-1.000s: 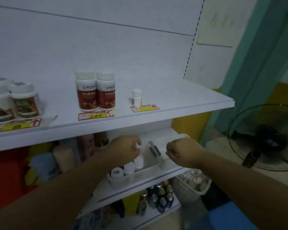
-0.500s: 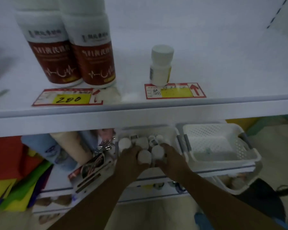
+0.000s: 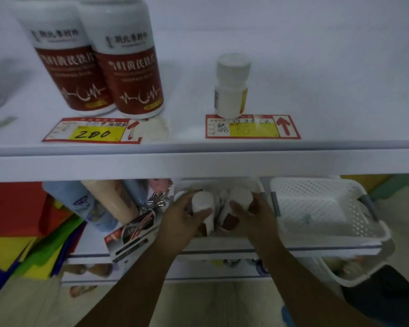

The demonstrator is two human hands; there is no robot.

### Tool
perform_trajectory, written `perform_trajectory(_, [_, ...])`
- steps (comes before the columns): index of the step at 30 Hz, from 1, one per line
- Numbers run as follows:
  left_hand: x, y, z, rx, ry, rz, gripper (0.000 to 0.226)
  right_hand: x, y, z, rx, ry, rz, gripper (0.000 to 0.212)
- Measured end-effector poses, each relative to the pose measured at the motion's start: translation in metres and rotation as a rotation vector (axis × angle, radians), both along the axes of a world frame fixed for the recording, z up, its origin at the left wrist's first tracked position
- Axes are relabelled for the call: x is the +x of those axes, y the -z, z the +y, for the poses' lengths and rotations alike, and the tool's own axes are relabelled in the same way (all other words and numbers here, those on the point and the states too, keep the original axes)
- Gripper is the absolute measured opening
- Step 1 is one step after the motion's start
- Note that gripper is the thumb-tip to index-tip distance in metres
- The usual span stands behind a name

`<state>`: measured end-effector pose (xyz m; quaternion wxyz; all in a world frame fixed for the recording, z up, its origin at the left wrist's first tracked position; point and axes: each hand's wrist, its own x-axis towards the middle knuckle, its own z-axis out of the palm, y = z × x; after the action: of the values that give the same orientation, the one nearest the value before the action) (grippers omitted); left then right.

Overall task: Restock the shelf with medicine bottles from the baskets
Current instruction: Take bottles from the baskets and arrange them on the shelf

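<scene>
The upper shelf (image 3: 316,161) is the landmark. On its surface, the stretch right of the small white bottle (image 3: 230,87) lies open to the far edge. Between that bottle and the two red-labelled bottles (image 3: 109,72) to its left, a bare gap runs back to the wall. The shelf's front lip overhangs the basket (image 3: 257,185) below it, leaving a low slot there. Beside that basket, further right under the shelf, the white basket (image 3: 328,208) holds open room.
</scene>
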<state>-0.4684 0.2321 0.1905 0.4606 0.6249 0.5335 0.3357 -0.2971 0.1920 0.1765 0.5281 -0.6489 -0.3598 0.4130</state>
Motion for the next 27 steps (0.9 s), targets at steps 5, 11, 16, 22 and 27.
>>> perform_trajectory(5, [-0.03,-0.049,-0.034,-0.111,-0.074,-0.386,0.031,-0.03,-0.04,-0.025,-0.03,0.071,0.371,0.04])
perform_trajectory(11, [-0.061,-0.089,-0.081,-0.41,-0.117,-0.701,0.035,-0.093,-0.093,-0.067,-0.107,-0.037,0.586,0.071])
perform_trajectory(16, [-0.09,-0.122,-0.105,-0.256,0.076,-0.62,0.045,-0.124,-0.135,-0.099,0.034,-0.095,0.387,0.083])
perform_trajectory(22, [-0.119,-0.156,-0.118,-0.157,0.102,-0.629,0.042,-0.143,-0.168,-0.124,0.084,-0.139,0.509,0.057])
perform_trajectory(27, [-0.134,-0.179,-0.13,-0.211,0.148,-0.634,0.026,-0.168,-0.19,-0.135,0.168,-0.141,0.334,0.076])
